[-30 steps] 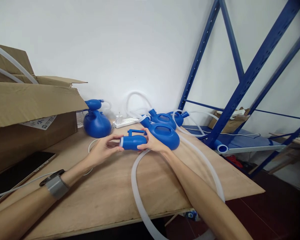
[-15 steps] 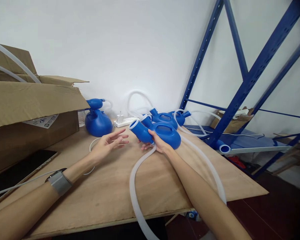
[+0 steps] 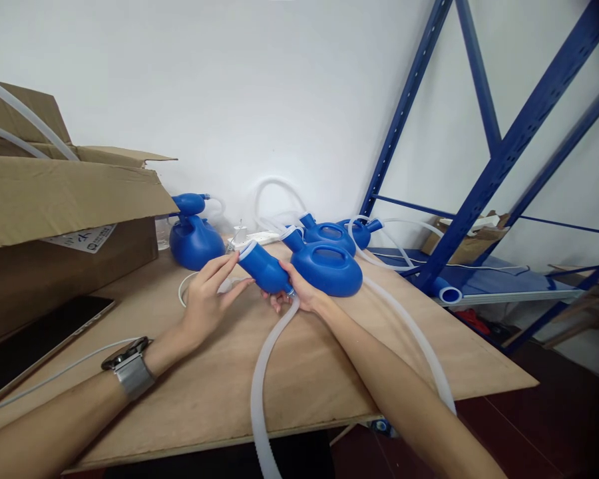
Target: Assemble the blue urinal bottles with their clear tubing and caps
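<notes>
A blue tube-shaped piece [image 3: 267,269] with a white rim is tilted above the table, its rim towards the upper left. My right hand [image 3: 302,289] is closed round its lower end, where a translucent white hose [image 3: 264,372] hangs down over the table's front edge. The fingertips of my left hand [image 3: 209,293] touch the rim end, with the thumb apart from the fingers. Just right of the piece, a blue bottle [image 3: 329,269] with a handle and a white-rimmed spout lies on the table, partly behind my right hand.
More blue bottles [image 3: 197,243] stand near the wall, with a white power strip [image 3: 254,238]. At left are an open cardboard box [image 3: 80,259] and a dark tablet-like device [image 3: 34,339]. Blue metal shelving [image 3: 519,286] stands right of the wooden table [image 3: 204,406].
The blue piece and my right hand have moved left and slightly down, away from the bottle. My left hand has turned and come to the piece's rim.
</notes>
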`<action>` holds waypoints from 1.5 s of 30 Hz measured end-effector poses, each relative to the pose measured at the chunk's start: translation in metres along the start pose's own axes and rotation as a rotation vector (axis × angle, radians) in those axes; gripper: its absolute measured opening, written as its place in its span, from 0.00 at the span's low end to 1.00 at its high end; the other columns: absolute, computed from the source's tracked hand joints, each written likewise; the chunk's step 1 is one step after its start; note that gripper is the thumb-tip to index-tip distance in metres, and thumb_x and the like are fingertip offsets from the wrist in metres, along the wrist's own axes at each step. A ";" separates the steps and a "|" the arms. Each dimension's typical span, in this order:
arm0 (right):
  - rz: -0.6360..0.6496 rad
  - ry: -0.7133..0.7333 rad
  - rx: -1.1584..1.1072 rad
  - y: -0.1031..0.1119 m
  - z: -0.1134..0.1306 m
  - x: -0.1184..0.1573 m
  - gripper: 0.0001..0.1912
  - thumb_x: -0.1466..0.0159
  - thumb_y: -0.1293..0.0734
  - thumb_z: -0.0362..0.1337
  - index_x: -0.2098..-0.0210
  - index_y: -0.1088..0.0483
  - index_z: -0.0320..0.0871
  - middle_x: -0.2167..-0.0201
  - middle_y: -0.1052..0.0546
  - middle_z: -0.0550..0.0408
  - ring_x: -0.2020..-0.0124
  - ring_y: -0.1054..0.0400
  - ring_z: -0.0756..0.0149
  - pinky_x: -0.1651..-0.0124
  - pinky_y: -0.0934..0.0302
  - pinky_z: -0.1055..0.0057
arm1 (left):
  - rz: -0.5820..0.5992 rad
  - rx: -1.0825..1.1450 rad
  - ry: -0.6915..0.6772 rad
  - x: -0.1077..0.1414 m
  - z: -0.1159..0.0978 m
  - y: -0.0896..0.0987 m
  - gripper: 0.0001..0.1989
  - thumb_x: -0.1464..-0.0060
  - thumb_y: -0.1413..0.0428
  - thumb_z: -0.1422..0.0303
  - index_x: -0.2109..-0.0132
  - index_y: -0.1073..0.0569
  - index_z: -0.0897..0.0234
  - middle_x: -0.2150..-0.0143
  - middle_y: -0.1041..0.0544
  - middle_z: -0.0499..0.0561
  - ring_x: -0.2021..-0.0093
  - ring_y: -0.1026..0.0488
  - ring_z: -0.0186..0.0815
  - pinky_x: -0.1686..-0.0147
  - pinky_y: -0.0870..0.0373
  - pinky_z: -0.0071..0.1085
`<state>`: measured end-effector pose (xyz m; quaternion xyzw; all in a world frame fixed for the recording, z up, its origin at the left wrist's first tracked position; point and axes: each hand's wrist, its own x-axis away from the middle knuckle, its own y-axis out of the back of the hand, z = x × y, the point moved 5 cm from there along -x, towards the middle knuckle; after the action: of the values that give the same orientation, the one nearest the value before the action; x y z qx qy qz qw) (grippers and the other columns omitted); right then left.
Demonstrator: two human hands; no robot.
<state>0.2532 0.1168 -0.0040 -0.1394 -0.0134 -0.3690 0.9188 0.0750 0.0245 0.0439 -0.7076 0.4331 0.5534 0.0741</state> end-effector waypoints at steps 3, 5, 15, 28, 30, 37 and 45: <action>-0.008 0.004 -0.049 -0.013 -0.003 -0.007 0.39 0.28 0.49 0.63 0.54 0.24 0.35 0.75 0.21 0.49 0.84 0.31 0.67 0.81 0.35 0.73 | -0.070 -0.014 0.055 -0.001 0.001 0.008 0.23 0.39 0.40 0.50 0.43 0.21 0.56 0.47 0.17 0.55 0.48 0.20 0.48 0.42 0.25 0.44; -0.006 0.013 -0.061 -0.017 -0.003 -0.010 0.38 0.28 0.49 0.63 0.52 0.25 0.36 0.75 0.21 0.49 0.84 0.30 0.67 0.80 0.35 0.73 | -0.079 -0.013 0.089 -0.002 0.002 0.010 0.21 0.39 0.40 0.51 0.44 0.20 0.55 0.47 0.17 0.54 0.50 0.20 0.48 0.44 0.24 0.44; -0.189 0.373 0.313 0.017 0.041 0.017 0.45 0.43 0.22 0.52 0.32 0.40 0.51 0.60 0.20 0.55 0.70 0.23 0.64 0.71 0.29 0.73 | 0.164 -0.217 0.208 -0.006 0.030 -0.011 0.33 0.36 0.49 0.52 0.32 0.34 0.68 0.29 0.34 0.67 0.30 0.38 0.58 0.35 0.37 0.56; -0.408 0.595 1.284 0.019 0.041 0.036 0.42 0.41 0.23 0.54 0.31 0.37 0.56 0.32 0.35 0.47 0.36 0.31 0.45 0.36 0.35 0.48 | 0.383 -0.205 0.409 -0.008 0.063 -0.010 0.31 0.38 0.53 0.43 0.49 0.23 0.66 0.55 0.19 0.64 0.54 0.22 0.57 0.53 0.29 0.46; -0.415 0.580 1.310 0.019 0.037 0.035 0.43 0.40 0.24 0.55 0.30 0.40 0.57 0.31 0.36 0.47 0.36 0.31 0.44 0.38 0.34 0.48 | 0.296 -0.046 0.467 -0.013 0.058 -0.005 0.34 0.35 0.57 0.42 0.38 0.28 0.63 0.52 0.20 0.60 0.57 0.22 0.50 0.54 0.28 0.42; -0.422 0.615 1.366 0.009 0.036 0.034 0.43 0.38 0.26 0.56 0.29 0.42 0.53 0.31 0.35 0.43 0.38 0.30 0.41 0.41 0.30 0.47 | 0.391 0.302 0.538 0.000 0.042 -0.021 0.43 0.35 0.65 0.38 0.27 0.41 0.63 0.54 0.23 0.57 0.65 0.28 0.40 0.60 0.27 0.37; -0.396 0.671 1.363 -0.009 0.033 0.033 0.43 0.39 0.25 0.55 0.30 0.41 0.52 0.34 0.30 0.44 0.36 0.30 0.43 0.38 0.31 0.46 | 0.279 0.807 0.659 0.008 0.033 -0.036 0.46 0.41 0.62 0.31 0.25 0.48 0.49 0.25 0.41 0.56 0.36 0.32 0.54 0.44 0.27 0.49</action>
<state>0.2741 0.0971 0.0344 0.5791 0.0168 -0.4588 0.6738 0.0767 0.0618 0.0109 -0.6948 0.7015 0.0963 0.1258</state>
